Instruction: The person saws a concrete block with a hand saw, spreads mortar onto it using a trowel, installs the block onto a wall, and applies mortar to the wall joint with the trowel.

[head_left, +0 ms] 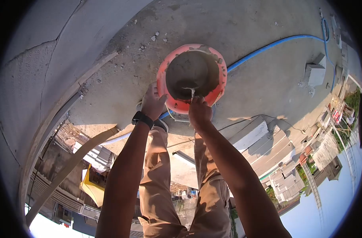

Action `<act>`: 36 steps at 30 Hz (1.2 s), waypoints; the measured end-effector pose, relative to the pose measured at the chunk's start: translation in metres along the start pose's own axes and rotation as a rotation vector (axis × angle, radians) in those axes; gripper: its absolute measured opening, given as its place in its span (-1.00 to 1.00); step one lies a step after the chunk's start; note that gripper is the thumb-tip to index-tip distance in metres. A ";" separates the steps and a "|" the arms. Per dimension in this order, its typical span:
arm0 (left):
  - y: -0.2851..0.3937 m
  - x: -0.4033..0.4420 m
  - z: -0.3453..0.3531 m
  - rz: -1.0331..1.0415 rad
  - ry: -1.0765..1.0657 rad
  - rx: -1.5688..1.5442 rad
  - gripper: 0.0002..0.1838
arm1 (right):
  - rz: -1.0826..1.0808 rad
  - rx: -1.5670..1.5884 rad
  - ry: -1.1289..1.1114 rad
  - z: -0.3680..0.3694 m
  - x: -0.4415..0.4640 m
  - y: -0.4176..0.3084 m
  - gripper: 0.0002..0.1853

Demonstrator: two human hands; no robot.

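Note:
A round red bucket (162,75) with a smeared rim stands in front of my feet. Wet grey mortar (187,71) fills much of it. My right hand (200,113) is closed round the handle of a trowel (193,92) at the near rim; the trowel's blade is mostly hidden in the mortar. At the bucket's left side, my left hand (152,102) grips the rim, its thumb towards the inside and its fingers along the outer wall. A dark watch (143,119) is on my left wrist.
A blue hose (276,40) runs across the concrete floor behind the bucket. Grey blocks (315,74) lie at the right, with long pale blocks (252,135) nearer. Rubble bits (154,37) are scattered beyond the bucket. A grey wall (30,79) rises at the left.

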State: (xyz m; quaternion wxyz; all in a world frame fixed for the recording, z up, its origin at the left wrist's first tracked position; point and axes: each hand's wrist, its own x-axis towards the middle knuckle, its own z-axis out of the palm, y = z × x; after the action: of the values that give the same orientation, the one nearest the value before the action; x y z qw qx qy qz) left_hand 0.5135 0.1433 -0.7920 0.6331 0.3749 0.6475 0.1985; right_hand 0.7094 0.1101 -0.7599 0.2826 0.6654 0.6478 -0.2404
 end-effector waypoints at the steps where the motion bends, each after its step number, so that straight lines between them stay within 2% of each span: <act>1: -0.006 0.000 0.004 -0.041 0.041 0.005 -0.40 | -0.020 -0.017 0.001 -0.010 0.003 0.004 -0.71; 2: -0.001 -0.003 0.008 -0.043 0.061 -0.008 -0.40 | -0.067 -0.054 -0.044 -0.026 0.007 0.012 -0.71; 4: 0.013 -0.013 0.020 -0.059 0.103 0.261 -0.53 | -0.126 -0.096 -0.088 -0.072 0.009 0.024 -0.70; 6: 0.032 -0.025 0.033 -0.050 0.108 0.293 -0.55 | -0.147 -0.122 -0.295 -0.122 0.008 0.035 -0.67; 10: 0.042 -0.042 0.052 -0.058 0.138 0.441 -0.59 | -0.148 -0.116 -0.258 -0.132 0.022 0.068 -0.64; 12: 0.037 -0.047 0.059 -0.044 0.146 0.438 -0.59 | -0.013 -0.069 -0.191 -0.105 0.033 0.081 -0.62; 13: 0.034 -0.051 0.062 -0.034 0.151 0.440 -0.58 | -0.017 -0.060 -0.192 -0.090 0.034 0.087 -0.62; 15: 0.034 -0.057 0.065 -0.017 0.150 0.423 -0.57 | 0.090 0.229 -0.348 -0.054 0.029 0.095 -0.61; 16: 0.034 -0.058 0.067 0.002 0.150 0.393 -0.56 | 0.086 0.244 -0.345 -0.022 0.025 0.097 -0.61; 19: 0.035 -0.065 0.077 -0.082 0.124 0.354 -0.54 | -0.361 0.300 -0.078 0.093 -0.003 0.098 -0.79; 21: 0.032 -0.073 0.086 -0.072 0.138 0.388 -0.54 | -0.447 0.325 0.072 0.090 -0.025 0.085 -0.81; 22: 0.033 -0.076 0.090 -0.062 0.158 0.411 -0.53 | -0.259 0.624 -0.225 0.042 -0.037 0.074 -0.75; 24: 0.037 -0.077 0.094 -0.072 0.163 0.389 -0.53 | -0.060 0.912 -0.514 -0.015 -0.050 0.072 -0.67; 26: 0.038 -0.074 0.091 -0.082 0.170 0.375 -0.52 | 0.227 1.361 -0.719 -0.038 -0.059 0.076 -0.68; 30: 0.048 -0.064 0.074 -0.124 0.222 0.502 -0.48 | 0.140 1.611 -0.660 -0.027 -0.068 0.090 -0.63; 31: 0.031 -0.060 0.069 -0.166 0.207 0.355 -0.52 | 0.140 1.464 -0.622 -0.025 -0.068 0.094 -0.57; 32: 0.029 -0.059 0.061 -0.305 0.180 0.398 -0.53 | 0.054 1.512 -0.548 -0.008 -0.070 0.097 -0.56; 33: -0.005 -0.057 0.053 -0.205 0.116 0.178 -0.50 | 0.070 1.515 -0.543 -0.012 -0.072 0.101 -0.56; 36: -0.026 -0.059 0.038 -0.179 0.146 0.212 -0.45 | 0.084 1.538 -0.534 -0.027 -0.077 0.104 -0.59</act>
State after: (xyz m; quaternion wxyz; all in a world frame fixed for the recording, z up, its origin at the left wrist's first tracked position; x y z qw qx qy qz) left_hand 0.5391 0.0751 -0.7759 0.5563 0.3652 0.7398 0.0986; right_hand 0.8081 0.0730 -0.6807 -0.0996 0.6171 0.1869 -0.7578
